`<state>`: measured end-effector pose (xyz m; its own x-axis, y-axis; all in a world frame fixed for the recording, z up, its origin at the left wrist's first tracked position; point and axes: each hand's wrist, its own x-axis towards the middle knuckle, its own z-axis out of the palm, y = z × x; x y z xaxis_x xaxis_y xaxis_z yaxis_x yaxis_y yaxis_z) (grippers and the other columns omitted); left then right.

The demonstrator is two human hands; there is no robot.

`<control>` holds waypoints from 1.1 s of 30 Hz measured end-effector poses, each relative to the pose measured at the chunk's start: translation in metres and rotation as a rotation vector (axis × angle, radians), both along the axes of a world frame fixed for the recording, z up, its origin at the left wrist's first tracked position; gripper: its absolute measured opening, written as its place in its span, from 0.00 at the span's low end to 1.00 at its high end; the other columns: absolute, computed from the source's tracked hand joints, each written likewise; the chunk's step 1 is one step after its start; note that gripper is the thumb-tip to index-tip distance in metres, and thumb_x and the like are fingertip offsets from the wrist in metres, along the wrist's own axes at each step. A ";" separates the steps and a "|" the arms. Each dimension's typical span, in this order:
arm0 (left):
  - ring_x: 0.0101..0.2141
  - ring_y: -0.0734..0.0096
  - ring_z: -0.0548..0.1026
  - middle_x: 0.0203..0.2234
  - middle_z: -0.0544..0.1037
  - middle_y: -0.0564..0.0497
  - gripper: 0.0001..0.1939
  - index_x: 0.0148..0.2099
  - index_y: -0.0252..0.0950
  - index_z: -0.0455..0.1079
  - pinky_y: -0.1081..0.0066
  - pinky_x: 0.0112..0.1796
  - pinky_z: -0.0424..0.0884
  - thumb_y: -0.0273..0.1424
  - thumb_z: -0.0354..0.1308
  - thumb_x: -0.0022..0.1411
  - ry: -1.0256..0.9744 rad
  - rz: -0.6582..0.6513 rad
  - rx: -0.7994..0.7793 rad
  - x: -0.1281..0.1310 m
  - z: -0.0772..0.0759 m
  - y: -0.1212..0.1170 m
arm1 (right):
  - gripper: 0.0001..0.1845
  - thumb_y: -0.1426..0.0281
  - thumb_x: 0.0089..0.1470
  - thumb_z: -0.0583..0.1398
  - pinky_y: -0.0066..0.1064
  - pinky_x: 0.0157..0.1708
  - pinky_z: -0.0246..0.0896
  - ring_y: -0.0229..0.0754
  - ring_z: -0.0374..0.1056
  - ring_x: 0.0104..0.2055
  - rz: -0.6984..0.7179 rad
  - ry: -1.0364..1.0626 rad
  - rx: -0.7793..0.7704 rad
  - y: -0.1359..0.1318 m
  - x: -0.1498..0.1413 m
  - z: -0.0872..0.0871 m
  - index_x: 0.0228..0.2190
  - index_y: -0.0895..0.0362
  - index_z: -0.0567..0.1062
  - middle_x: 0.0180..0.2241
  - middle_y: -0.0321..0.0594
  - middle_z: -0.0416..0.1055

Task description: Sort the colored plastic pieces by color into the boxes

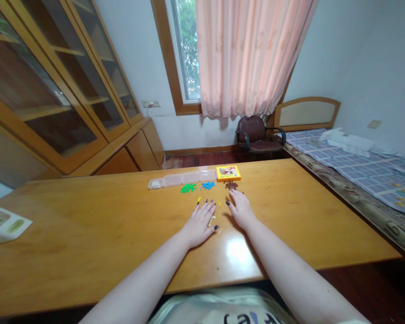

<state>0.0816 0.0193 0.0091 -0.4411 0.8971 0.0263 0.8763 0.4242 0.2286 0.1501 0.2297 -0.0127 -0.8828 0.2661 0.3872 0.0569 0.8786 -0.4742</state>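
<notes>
My left hand (201, 223) lies flat on the wooden table (121, 234), fingers spread, partly covering some small cream pieces (211, 220). Small yellow pieces (199, 200) sit just past its fingertips, and a few more yellow bits (219, 204) lie between the two hands. My right hand (241, 209) rests with its fingers stretched apart, its fingertips close to a pile of small brown pieces (231, 185); whether they touch it I cannot tell. Farther left are a pile of green pieces (188, 188) and a pile of blue pieces (208, 185).
Behind the piles stand a row of clear plastic boxes (173, 180) and a yellow box (228, 173) with a printed picture. A white printed sheet or package (6, 224) lies at the table's left edge. Beyond the table are a chair (258, 135) and a bed (354, 157).
</notes>
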 end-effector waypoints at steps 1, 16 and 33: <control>0.64 0.59 0.42 0.65 0.45 0.44 0.35 0.67 0.37 0.40 0.54 0.61 0.42 0.48 0.41 0.64 -0.006 -0.034 -0.020 0.003 0.000 0.000 | 0.27 0.61 0.59 0.47 0.47 0.59 0.44 0.48 0.52 0.60 0.005 0.000 0.002 0.000 0.000 0.000 0.55 0.60 0.63 0.58 0.50 0.59; 0.62 0.58 0.52 0.63 0.53 0.43 0.36 0.66 0.38 0.46 0.57 0.60 0.48 0.50 0.43 0.62 -0.115 -0.273 -0.043 0.011 0.012 -0.007 | 0.27 0.61 0.59 0.47 0.45 0.57 0.49 0.48 0.55 0.59 0.028 0.009 -0.028 -0.001 0.001 0.001 0.56 0.62 0.62 0.57 0.51 0.60; 0.63 0.51 0.39 0.65 0.43 0.41 0.39 0.67 0.34 0.43 0.47 0.60 0.40 0.52 0.43 0.61 0.005 -0.061 -0.141 0.036 0.003 -0.007 | 0.29 0.60 0.59 0.47 0.45 0.56 0.51 0.50 0.57 0.57 0.020 0.026 -0.120 0.000 0.000 -0.001 0.56 0.64 0.60 0.55 0.54 0.62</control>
